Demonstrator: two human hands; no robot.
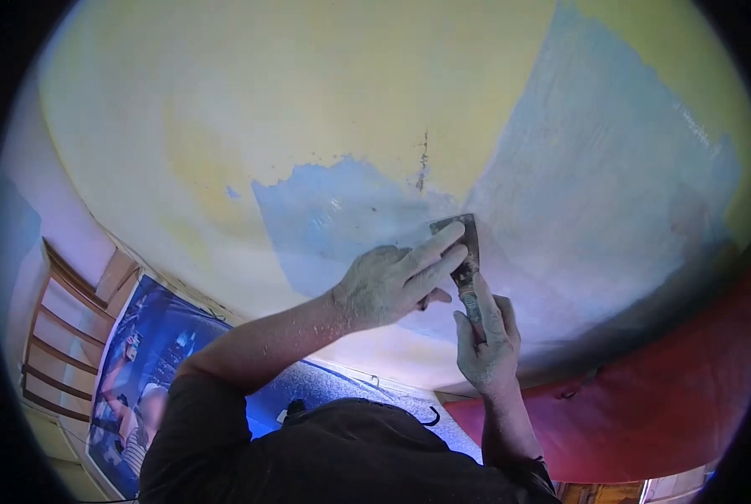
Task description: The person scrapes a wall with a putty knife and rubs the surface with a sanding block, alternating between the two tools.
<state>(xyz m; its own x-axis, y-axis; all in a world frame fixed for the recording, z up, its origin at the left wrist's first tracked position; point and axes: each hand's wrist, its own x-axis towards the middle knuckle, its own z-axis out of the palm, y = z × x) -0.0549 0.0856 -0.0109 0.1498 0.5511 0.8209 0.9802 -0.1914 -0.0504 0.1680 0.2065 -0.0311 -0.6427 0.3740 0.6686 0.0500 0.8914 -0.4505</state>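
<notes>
A metal scraper [462, 238] with a flat blade is pressed against a ceiling [308, 101] painted yellow. My right hand [486, 343] grips its handle from below. My left hand [396, 281], dusty with plaster, lies over the tool with two fingers pushing flat on the blade. The blade sits at the edge of a scraped blue-grey patch [333, 218], just below a short dark crack [423, 160] in the yellow paint.
A larger bare blue-grey area [611, 185] spreads to the right. A red wall [661, 403] is at the lower right, a blue poster [144, 361] on the wall at lower left, and a wooden shelf [65, 328] at far left.
</notes>
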